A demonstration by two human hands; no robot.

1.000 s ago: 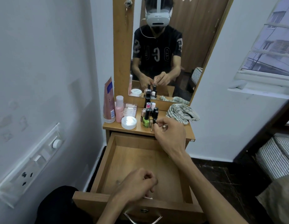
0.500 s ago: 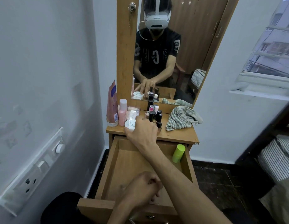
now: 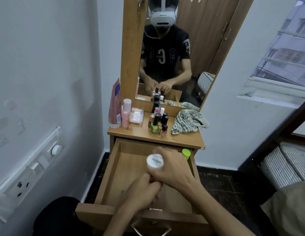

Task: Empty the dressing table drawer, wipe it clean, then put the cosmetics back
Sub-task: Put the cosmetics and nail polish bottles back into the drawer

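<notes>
The wooden drawer (image 3: 114, 169) is pulled out under the dressing table top (image 3: 187, 141). My right hand (image 3: 172, 167) is over the drawer, shut on a round white jar (image 3: 155, 161). My left hand (image 3: 143, 191) is fisted near the drawer's front, touching the right hand; what it holds is hidden. A lime-green bottle (image 3: 186, 153) lies in the drawer's far right corner. On the top stand a pink tube (image 3: 115, 108), a pink bottle (image 3: 126, 113), a clear box (image 3: 136, 116) and several nail polish bottles (image 3: 158, 122).
A checked cloth (image 3: 188, 120) lies crumpled on the table top's right side. The mirror (image 3: 173, 53) rises behind it. A wall with a switch panel (image 3: 29, 169) is close on the left. A striped mattress (image 3: 284, 166) sits at the right.
My right hand took the white jar off the table top and brought it down over the drawer. The lime-green bottle went into the drawer earlier. My left hand stayed near the drawer front.
</notes>
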